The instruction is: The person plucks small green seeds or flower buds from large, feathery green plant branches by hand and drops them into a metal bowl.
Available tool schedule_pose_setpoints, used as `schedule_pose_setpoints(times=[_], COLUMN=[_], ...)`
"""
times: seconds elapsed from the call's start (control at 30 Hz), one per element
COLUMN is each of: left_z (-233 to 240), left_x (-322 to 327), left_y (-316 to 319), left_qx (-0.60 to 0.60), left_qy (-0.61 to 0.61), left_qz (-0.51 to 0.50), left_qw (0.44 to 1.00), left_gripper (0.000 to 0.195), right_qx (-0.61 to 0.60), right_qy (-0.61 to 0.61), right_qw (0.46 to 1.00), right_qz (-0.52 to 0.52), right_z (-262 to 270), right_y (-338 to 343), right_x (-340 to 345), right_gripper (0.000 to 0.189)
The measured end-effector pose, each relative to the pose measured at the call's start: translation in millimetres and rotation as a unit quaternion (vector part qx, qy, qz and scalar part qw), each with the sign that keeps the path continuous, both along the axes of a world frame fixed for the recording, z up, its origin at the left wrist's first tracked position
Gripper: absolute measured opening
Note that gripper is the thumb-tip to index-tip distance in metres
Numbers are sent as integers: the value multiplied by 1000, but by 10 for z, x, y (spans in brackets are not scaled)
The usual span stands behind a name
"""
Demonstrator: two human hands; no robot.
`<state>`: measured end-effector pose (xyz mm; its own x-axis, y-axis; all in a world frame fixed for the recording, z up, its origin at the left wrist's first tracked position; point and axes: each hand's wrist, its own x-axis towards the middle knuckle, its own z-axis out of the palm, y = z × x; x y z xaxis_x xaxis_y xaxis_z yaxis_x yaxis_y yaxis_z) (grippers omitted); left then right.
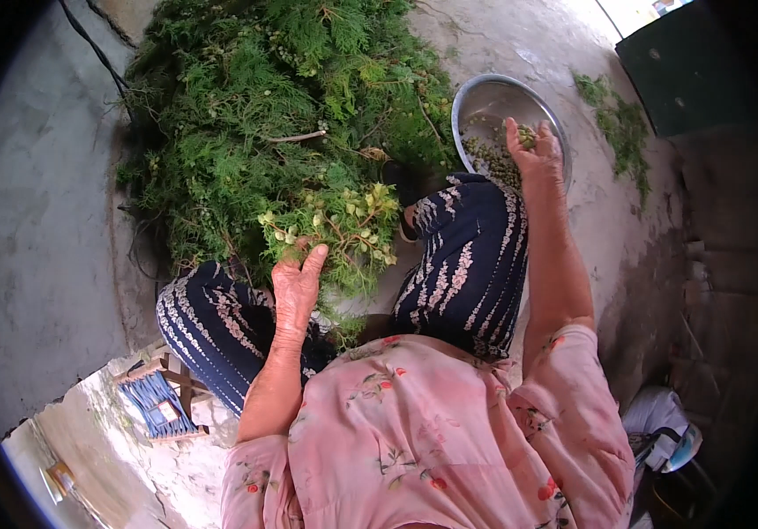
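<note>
A leafy conifer sprig (359,228) with pale green cones hangs between the thumb and fingers of my left hand (296,284), above my lap. Over a round metal basin (565,155), my right hand (536,149) is raised with a few green cones (525,136) in its curled fingers. Many small greenish-brown cones (494,162) lie in the bottom of the basin, partly hidden by my right hand and knee. A large heap of cut conifer branches (246,125) fills the floor in front of me, reaching up to my left leg.
Some loose green sprigs (620,135) lie on the concrete floor right of the basin, near a dark green box-like object (689,73). A small folding stool with blue webbing (157,403) stands at my left. White bags (660,423) sit behind at the right.
</note>
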<state>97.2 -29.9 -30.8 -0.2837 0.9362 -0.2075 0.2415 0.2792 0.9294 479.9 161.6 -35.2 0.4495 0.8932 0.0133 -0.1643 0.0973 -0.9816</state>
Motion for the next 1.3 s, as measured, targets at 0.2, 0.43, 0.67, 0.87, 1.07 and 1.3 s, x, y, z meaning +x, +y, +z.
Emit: schedule_pose_setpoints(times=[0.2, 0.43, 0.67, 0.87, 1.07, 1.3], left_z=[-21, 31, 73, 50, 16, 221], left_x=[-73, -72, -94, -101, -112, -111], left_y=[-85, -52, -88, -74, -81, -99], left_qx=[10, 20, -31, 0, 0, -66], left_qy=[-123, -159, -131, -61, -51, -80], left_qz=[41, 18, 20, -35, -49, -75], left_qw=[992, 987, 991, 998, 998, 992], left_gripper=[27, 22, 32, 28, 27, 21], right_qx=[-56, -57, -119, 51, 95, 269], right_qy=[309, 249, -87, -284, -359, -514], right_qw=[937, 963, 914, 849, 840, 798], right_qz=[-151, -82, 377, 444, 396, 164], right_z=[278, 142, 785, 309, 290, 164], right_y=[-84, -160, -997, -1163, -1183, -858], right_x=[339, 312, -2027, -2421, -2504, -2474], right_gripper=[31, 25, 20, 25, 11, 10])
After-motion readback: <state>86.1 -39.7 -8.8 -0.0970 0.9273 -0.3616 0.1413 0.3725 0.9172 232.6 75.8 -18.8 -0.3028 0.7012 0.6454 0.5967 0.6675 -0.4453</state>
